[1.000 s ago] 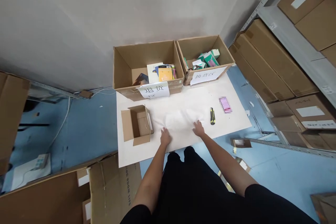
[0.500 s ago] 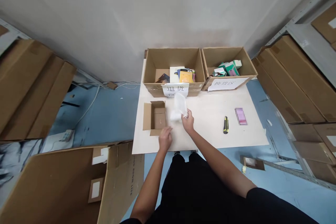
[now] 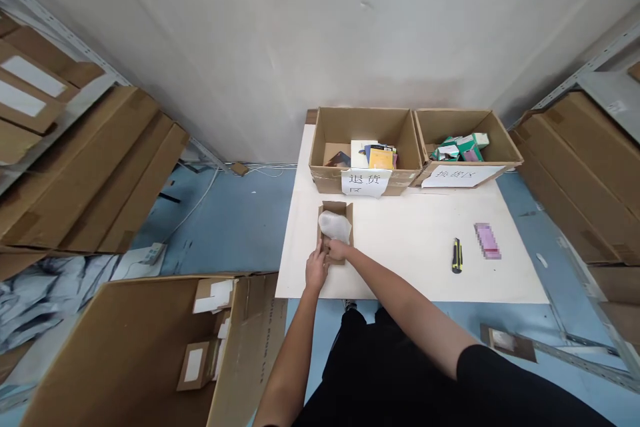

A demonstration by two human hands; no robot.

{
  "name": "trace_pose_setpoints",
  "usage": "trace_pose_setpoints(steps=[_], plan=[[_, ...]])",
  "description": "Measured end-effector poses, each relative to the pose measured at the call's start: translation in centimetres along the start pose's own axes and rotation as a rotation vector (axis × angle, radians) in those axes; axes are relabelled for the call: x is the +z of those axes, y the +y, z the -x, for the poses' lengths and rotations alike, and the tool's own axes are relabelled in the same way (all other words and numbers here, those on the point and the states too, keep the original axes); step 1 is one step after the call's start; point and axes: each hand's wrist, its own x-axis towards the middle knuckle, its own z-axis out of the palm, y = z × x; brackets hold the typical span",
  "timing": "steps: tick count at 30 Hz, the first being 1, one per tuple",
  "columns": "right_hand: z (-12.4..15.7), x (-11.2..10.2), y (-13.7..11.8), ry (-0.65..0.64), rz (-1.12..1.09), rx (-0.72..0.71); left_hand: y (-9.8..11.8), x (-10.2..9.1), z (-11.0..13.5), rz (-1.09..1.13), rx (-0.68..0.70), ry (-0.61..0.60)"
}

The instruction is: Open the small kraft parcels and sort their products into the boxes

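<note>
**My left hand (image 3: pixel 317 270) and right hand (image 3: pixel 337 249) close together**

My left arm (image 3: pixel 293 353) reaches forward, bare, its fingers pointing ahead. My right arm (image 3: pixel 407 290) slants in from the right, bare below a black sleeve (image 3: pixel 500 380), with the fingers turned leftward, just beside the left ones. Those right fingertips are partly hidden, and I cannot tell how tightly either hand is closed.

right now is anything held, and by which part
Cannot be told: the left hand is at the near left edge of the small brown cardboard box, the right hand beside the crumpled white wrapping inside.
</note>
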Motion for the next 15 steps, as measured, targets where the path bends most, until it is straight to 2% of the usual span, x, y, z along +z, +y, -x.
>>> trace_pose_setpoints(steps=[3, 5, 6, 9, 15], plan=[[2.9, -1.4, 1.3, 0.03, 0.257, -0.164, 0.7, 1.0, -0.4, -0.016, 0.003, 0.092], [5.8, -2.8, 2.4, 0.192, 0.449, -0.231, 1.8, 1.7, -0.9, 0.021, 0.059, 0.133], [7.4, -3.6, 3.0, 0.252, 0.527, -0.2, 2.5, 2.1, -1.0, 0.041, 0.092, 0.143], [12.5, -6.2, 4.6, 0.308, 0.702, -0.036, 5.9, 3.4, -1.2, 0.069, 0.191, 0.123], [21.1, -11.9, 6.5, 0.519, 0.778, 0.113, 15.9, 7.4, -1.3, 0.053, 0.471, -0.023]])
